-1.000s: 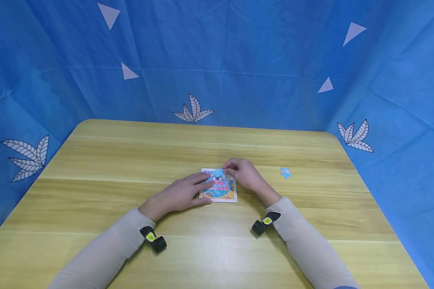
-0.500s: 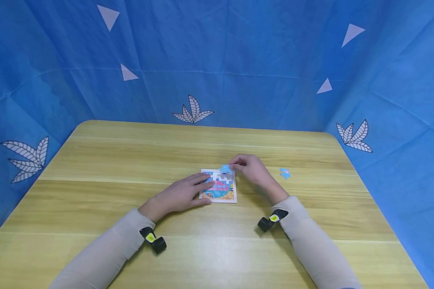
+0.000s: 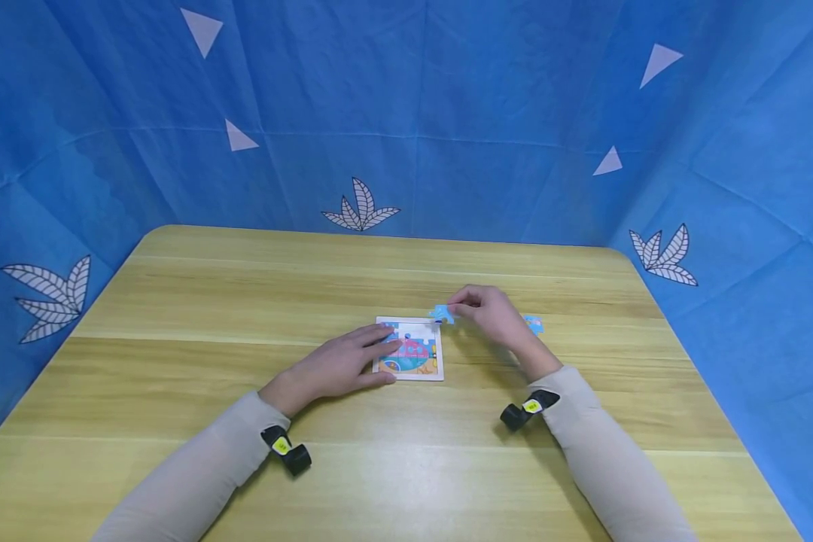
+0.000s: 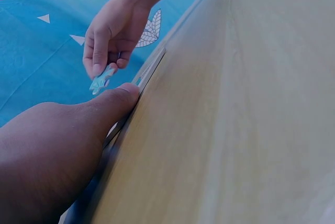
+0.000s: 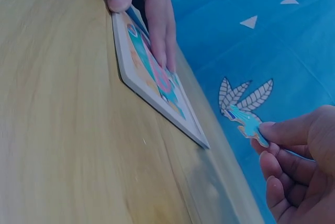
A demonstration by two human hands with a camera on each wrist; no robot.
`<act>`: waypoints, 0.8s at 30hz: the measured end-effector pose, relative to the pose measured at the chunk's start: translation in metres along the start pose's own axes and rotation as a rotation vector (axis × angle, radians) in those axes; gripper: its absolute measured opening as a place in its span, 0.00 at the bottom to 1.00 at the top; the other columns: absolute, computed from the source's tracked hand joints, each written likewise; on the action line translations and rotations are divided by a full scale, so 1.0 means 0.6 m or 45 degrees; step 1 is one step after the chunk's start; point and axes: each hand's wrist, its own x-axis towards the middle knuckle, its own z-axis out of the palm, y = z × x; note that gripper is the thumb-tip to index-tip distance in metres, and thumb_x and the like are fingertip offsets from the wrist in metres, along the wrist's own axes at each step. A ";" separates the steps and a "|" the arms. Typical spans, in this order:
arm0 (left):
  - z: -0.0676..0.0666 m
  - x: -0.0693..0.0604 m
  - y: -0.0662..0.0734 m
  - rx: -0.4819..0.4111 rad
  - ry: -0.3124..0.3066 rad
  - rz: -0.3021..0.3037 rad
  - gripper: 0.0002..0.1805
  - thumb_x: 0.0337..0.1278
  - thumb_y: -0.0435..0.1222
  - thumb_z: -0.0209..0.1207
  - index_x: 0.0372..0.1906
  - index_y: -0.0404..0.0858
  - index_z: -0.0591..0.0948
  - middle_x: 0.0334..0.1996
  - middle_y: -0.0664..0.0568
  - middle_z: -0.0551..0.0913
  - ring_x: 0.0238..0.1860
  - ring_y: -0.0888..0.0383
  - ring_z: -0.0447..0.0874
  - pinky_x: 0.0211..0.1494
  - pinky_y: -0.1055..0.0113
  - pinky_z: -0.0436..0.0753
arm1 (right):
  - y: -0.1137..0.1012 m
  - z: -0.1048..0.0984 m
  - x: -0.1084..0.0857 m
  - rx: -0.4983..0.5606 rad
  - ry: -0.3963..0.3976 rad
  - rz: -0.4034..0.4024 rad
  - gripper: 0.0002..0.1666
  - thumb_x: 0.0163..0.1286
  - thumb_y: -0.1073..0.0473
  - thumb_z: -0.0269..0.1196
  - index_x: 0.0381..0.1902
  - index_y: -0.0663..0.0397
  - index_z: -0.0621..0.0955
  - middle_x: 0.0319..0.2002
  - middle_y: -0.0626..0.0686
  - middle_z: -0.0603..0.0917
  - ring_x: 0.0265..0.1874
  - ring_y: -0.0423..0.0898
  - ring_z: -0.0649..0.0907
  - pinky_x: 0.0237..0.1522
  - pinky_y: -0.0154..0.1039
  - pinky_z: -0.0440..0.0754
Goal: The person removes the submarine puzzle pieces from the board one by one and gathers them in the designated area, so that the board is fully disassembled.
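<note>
A square picture puzzle in a white frame (image 3: pixel 442 369) lies on the table, with a bare white area along its upper part. The left hand (image 3: pixel 342 363) rests on its left side, fingers spread over the picture and thumb at the lower edge. Off the frame's upper right corner, the right hand (image 3: pixel 491 316) pinches a light blue puzzle piece (image 3: pixel 442 314) between thumb and fingers. In the right wrist view this piece (image 5: pixel 246 123) is held above the table, clear of the frame (image 5: pixel 152 96). Another blue piece (image 3: pixel 534 324) lies to the right, partly behind the right hand.
The wooden table (image 3: pixel 393 467) extends around the puzzle on all sides. Behind it and along its sides hangs a blue cloth (image 3: pixel 488 98) with white triangles and leaf prints. A black device is strapped to each wrist over beige sleeves.
The right hand has lifted the blue piece out of the puzzle's upper part and moved right with it, uncovering a white area. The left hand has stayed in place.
</note>
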 end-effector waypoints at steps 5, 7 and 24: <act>0.001 0.000 -0.001 0.006 -0.002 -0.008 0.38 0.67 0.63 0.47 0.74 0.47 0.66 0.74 0.49 0.60 0.75 0.47 0.53 0.74 0.53 0.60 | 0.009 -0.015 -0.005 -0.015 0.023 -0.007 0.09 0.72 0.53 0.62 0.43 0.49 0.85 0.36 0.50 0.84 0.34 0.50 0.78 0.36 0.43 0.76; 0.002 0.001 -0.001 0.007 -0.003 -0.010 0.38 0.67 0.64 0.46 0.74 0.47 0.66 0.74 0.49 0.60 0.75 0.47 0.53 0.74 0.53 0.60 | 0.014 -0.021 -0.006 -0.028 0.032 -0.007 0.10 0.72 0.53 0.62 0.43 0.50 0.85 0.36 0.50 0.85 0.34 0.50 0.78 0.35 0.42 0.76; 0.001 0.000 -0.001 0.043 -0.015 -0.018 0.38 0.67 0.64 0.46 0.74 0.49 0.65 0.74 0.51 0.60 0.74 0.49 0.54 0.74 0.55 0.58 | 0.045 -0.075 -0.020 -0.079 0.076 0.043 0.12 0.72 0.53 0.62 0.44 0.54 0.85 0.38 0.53 0.84 0.35 0.53 0.78 0.36 0.43 0.75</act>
